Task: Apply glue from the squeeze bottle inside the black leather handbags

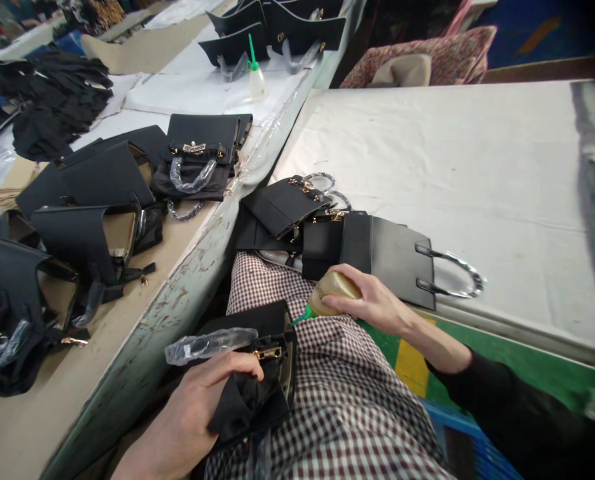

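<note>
On my lap, over a checkered apron (347,387), lies a black handbag (257,320) with a gold clasp and a plastic-wrapped handle. My left hand (192,400) grips its near side, thumb and fingers closed around the black material. A squeeze bottle (335,293) of yellowish glue-like liquid is in my right hand (372,300), fingers wrapped round its body. The bottle is tilted, and its green nozzle points down-left, its tip at or very near the bag's right edge. Whether anything comes out of the tip is too small to tell.
Several black handbags (97,173) stand on the left table. More bags (387,257) lie beside my lap at the edge of the white-covered table (452,153). Another green-tipped bottle (257,83) stands farther back. A blue crate (467,440) sits at lower right.
</note>
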`<state>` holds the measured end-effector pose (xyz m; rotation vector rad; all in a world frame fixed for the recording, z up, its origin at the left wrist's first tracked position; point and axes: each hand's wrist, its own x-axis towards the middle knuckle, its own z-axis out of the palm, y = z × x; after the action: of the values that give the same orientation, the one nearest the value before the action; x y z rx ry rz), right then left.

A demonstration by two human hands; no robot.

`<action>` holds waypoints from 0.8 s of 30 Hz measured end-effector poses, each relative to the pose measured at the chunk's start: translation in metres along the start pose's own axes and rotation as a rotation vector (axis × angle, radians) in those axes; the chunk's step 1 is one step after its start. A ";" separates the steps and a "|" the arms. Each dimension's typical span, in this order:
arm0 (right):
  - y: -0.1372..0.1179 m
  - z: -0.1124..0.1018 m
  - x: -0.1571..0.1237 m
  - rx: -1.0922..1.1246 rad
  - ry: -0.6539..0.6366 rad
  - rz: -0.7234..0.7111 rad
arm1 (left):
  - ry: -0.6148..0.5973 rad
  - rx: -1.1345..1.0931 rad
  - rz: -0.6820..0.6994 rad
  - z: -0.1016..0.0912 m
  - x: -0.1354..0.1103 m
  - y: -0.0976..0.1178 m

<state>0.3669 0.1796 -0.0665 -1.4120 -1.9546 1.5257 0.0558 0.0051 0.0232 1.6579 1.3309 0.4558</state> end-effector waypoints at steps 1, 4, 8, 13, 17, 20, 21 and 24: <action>0.002 0.000 -0.001 0.024 -0.024 0.010 | 0.000 0.007 0.005 0.000 0.001 0.000; 0.006 -0.001 -0.004 0.106 -0.071 0.054 | 0.001 0.027 0.033 -0.001 0.003 0.002; 0.012 -0.002 -0.010 0.298 -0.048 0.091 | 0.003 0.022 0.042 -0.002 0.004 0.004; 0.015 -0.003 -0.021 0.375 -0.062 0.086 | 0.008 0.015 -0.001 0.001 -0.002 -0.001; 0.013 -0.002 -0.027 0.318 -0.068 0.125 | 0.005 0.017 -0.015 0.002 -0.002 -0.003; 0.012 -0.001 -0.028 0.315 -0.087 0.143 | -0.001 0.013 -0.031 0.003 -0.001 -0.003; 0.011 -0.001 -0.029 0.326 -0.090 0.143 | -0.003 0.013 -0.036 0.004 -0.001 -0.003; 0.011 0.000 -0.029 0.377 -0.060 0.139 | -0.007 0.015 -0.041 0.004 -0.002 -0.002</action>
<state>0.3864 0.1561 -0.0663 -1.3703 -1.5169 1.8970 0.0566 0.0013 0.0202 1.6403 1.3637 0.4157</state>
